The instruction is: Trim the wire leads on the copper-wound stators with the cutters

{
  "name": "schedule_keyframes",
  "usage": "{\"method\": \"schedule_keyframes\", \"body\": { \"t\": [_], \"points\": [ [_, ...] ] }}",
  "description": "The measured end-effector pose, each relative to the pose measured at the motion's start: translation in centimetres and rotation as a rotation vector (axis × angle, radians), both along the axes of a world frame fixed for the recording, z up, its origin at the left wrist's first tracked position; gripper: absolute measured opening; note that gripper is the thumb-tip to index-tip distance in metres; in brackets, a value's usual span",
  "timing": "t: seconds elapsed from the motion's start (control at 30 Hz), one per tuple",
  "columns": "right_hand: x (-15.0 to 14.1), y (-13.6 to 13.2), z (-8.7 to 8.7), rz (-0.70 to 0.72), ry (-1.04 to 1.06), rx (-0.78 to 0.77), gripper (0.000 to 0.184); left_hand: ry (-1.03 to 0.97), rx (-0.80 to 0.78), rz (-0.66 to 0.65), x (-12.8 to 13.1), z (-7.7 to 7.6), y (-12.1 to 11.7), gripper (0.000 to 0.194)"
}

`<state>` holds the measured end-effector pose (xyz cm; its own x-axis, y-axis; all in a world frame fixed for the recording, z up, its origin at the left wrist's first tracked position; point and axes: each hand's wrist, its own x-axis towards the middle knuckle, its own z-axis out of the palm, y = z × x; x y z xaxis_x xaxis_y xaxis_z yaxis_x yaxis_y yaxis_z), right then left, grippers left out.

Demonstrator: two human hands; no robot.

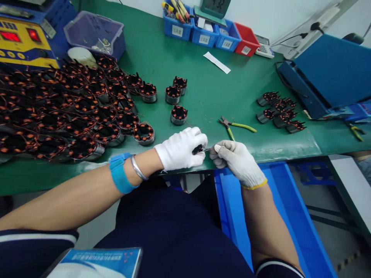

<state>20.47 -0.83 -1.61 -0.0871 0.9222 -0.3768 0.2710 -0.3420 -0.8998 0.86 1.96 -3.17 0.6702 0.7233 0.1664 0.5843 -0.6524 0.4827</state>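
Note:
My left hand [185,150], in a white glove, is closed around a small wire-wound motor stator [197,150] near the table's front edge; the fingers hide most of it. Facing it, my right hand [233,156], in a white glove with a yellow cuff, pinches thin wire [207,149] that runs from the stator. Just beyond the hands lie cutting pliers [226,122] with yellow-green handles. A single copper-wound stator [179,115] stands past my left hand, with two more stators [173,94] behind it.
Many stators [84,104] crowd the left side, by a yellow-and-blue device [24,42] and a purple bin [95,29]. Several others [281,110] stand right, near a blue box-shaped unit [333,73]. Blue bins [177,31] and a red bin [246,40] line the back; a paper strip [216,62] lies before them.

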Motion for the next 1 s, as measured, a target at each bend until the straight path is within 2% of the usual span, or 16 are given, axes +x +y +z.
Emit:
{"method": "schedule_keyframes", "body": {
  "t": [0.13,0.23,0.33,0.4,0.47,0.57,0.7,1.0],
  "points": [
    [1.1,0.0,0.4,0.093,-0.091,-0.039,0.024,-0.019,0.024,-0.027,0.0,-0.4,0.1,0.018],
    [1.8,-0.4,0.6,0.228,-0.177,-0.068,0.023,-0.031,0.038,-0.033,0.1,-0.5,0.1,0.016],
    [2.5,0.2,1.0,0.229,-0.222,0.061,0.023,-0.031,0.031,-0.045,0.1,-0.5,0.1,0.014],
    [2.6,1.4,1.3,0.209,-0.167,0.098,0.031,-0.035,0.023,-0.050,0.1,-0.5,0.1,0.013],
    [2.2,2.6,1.4,0.326,-0.064,-0.038,0.034,-0.042,0.014,-0.051,0.1,-0.5,0.1,0.012],
    [1.0,3.9,1.1,0.493,0.044,-0.261,0.029,-0.052,0.007,-0.043,0.1,-0.5,0.2,0.012],
    [-0.2,4.1,0.5,0.434,0.064,-0.310,0.023,-0.046,0.007,-0.038,0.1,-0.5,0.2,0.011],
    [-0.8,3.2,0.3,0.361,0.075,-0.262,0.017,-0.037,0.024,0.017,0.2,-0.4,-0.1,0.012]
  ]
}}
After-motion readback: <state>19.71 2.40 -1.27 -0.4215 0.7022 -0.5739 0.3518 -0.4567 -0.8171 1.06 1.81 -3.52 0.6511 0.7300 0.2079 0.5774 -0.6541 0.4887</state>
